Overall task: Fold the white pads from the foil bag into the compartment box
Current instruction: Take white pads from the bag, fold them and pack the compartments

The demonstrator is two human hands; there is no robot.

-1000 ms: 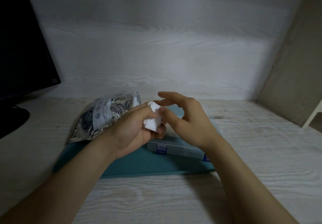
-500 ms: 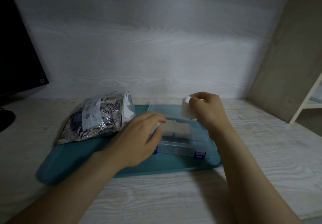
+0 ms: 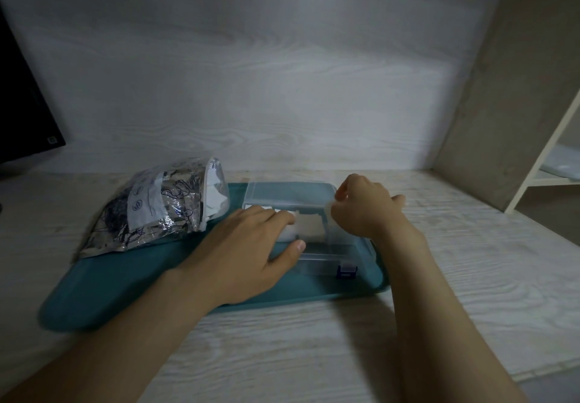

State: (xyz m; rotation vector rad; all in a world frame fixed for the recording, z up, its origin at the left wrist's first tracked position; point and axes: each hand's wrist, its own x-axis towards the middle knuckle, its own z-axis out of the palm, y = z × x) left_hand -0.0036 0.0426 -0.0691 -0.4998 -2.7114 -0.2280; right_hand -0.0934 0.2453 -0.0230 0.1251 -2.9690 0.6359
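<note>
A crinkled foil bag lies on the left of a teal tray, its open mouth showing white pads inside. A clear compartment box with blue latches sits on the tray's right, and its lid is tipped back open. Folded white pads fill its back compartments. My left hand lies flat over the box's left side, its fingertips resting on a pad and its thumb at the front. My right hand is pinched at the box's back right corner. Only a pale edge of a white pad shows at its fingers.
A dark monitor stands at the far left on the pale wood desk. A wood-grain back wall runs behind the tray. On the right are a beige side panel and a white shelf frame.
My right hand has carried the folded pad from mid-air down to the box's back right corner. My left hand has let go of it and come to rest on the box's left side.
</note>
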